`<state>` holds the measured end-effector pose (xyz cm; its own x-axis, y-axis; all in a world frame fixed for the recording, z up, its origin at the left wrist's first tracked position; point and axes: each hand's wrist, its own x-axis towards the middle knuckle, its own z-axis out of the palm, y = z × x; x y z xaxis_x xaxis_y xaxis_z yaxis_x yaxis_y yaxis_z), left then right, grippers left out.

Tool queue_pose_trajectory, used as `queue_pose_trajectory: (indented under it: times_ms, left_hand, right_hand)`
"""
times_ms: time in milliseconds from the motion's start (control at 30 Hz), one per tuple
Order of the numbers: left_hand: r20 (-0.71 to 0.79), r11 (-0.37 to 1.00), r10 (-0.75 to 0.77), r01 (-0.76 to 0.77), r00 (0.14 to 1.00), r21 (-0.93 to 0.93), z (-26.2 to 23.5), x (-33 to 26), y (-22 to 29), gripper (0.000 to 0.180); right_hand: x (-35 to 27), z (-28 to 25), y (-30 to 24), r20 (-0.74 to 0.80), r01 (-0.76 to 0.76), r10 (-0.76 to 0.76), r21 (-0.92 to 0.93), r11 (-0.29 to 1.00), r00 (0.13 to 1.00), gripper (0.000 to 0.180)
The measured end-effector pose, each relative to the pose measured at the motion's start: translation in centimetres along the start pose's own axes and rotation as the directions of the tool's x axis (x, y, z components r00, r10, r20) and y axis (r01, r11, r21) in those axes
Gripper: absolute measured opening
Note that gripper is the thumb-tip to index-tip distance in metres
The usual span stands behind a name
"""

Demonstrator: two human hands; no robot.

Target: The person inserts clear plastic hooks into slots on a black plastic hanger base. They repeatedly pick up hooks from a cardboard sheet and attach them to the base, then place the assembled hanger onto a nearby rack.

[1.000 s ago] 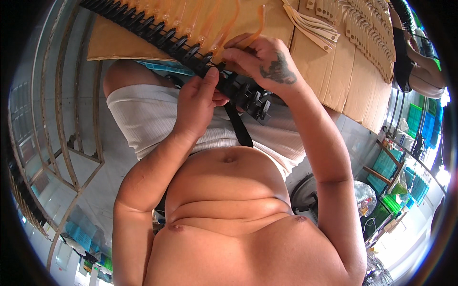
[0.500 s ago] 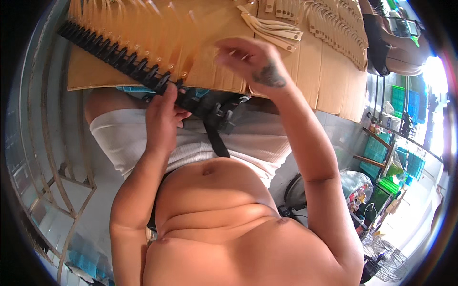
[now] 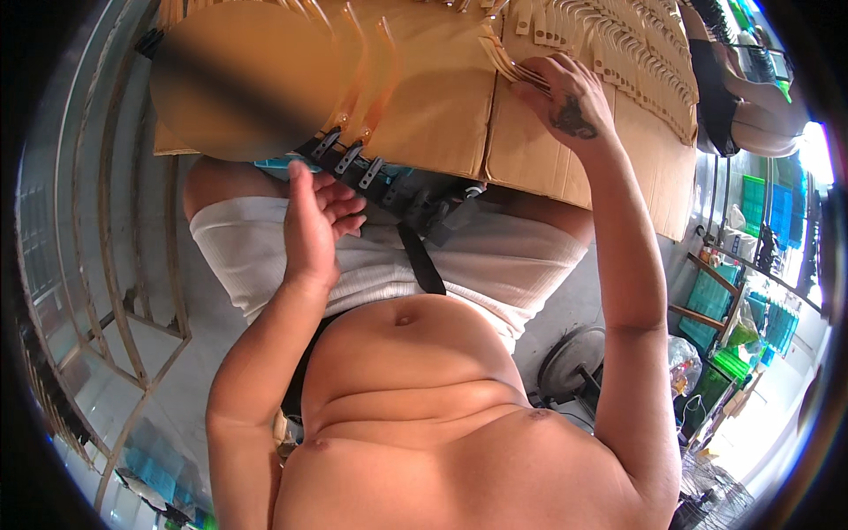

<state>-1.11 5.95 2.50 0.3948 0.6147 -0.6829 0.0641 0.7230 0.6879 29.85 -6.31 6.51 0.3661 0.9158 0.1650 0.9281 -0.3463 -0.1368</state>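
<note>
A long black rack with clips [image 3: 349,162] slants over the near edge of the cardboard-topped table. Its clips grip amber, see-through curved strips that look like eyeglass temples [image 3: 382,71]. A round blurred patch hides much of the rack's far left part. My left hand [image 3: 320,221] is just below the rack, fingers apart, with nothing visible in it. On the cardboard, my right hand [image 3: 570,102] closes its thumb and fingers around the near end of a small bunch of loose eyeglass temples [image 3: 502,60]. The grip itself is partly hidden by the hand.
Rows of more temples [image 3: 640,66] lie on the cardboard [image 3: 442,115] at the far right. Another person [image 3: 764,97] is beyond the table's right side. Green and blue crates [image 3: 711,300] stand at the right; metal bars [image 3: 115,265] run along the left.
My right hand has moved away from the rack, rightward to the loose temples, and closed on them. My left hand has let go of the rack and spread its fingers. The whole view has shifted slightly.
</note>
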Motion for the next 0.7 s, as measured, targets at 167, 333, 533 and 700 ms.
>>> queue_pose_trajectory:
  times_ms: [167, 333, 533, 700]
  left_hand:
    - [0.173, 0.888, 0.394, -0.422, 0.903, 0.181, -1.3, -4.2, 1.0, 0.039]
    - [0.523, 0.912, 0.35, -0.41, 0.778, -0.001, 3.5, -7.0, 4.1, 0.044]
    - [0.966, 0.983, 0.174, -0.096, 0.19, -0.158, 6.5, -3.5, 5.4, 0.073]
    - [0.95, 0.981, 0.182, -0.112, 0.255, -0.158, 6.8, -4.1, 5.9, 0.033]
  right_hand:
    - [-1.5, -0.5, -1.5, 0.003, -0.152, 0.162, 0.372, 0.916, 0.987, 0.031]
    - [-4.9, -2.6, -7.6, 0.429, -0.39, 0.073, 0.869, -0.303, 0.9, 0.047]
    - [-9.1, -2.3, -15.1, 0.348, -0.645, -0.553, 0.258, -0.72, 0.757, 0.071]
    - [-9.4, -2.3, -15.0, 0.283, -0.511, -0.428, 0.391, -0.766, 0.858, 0.066]
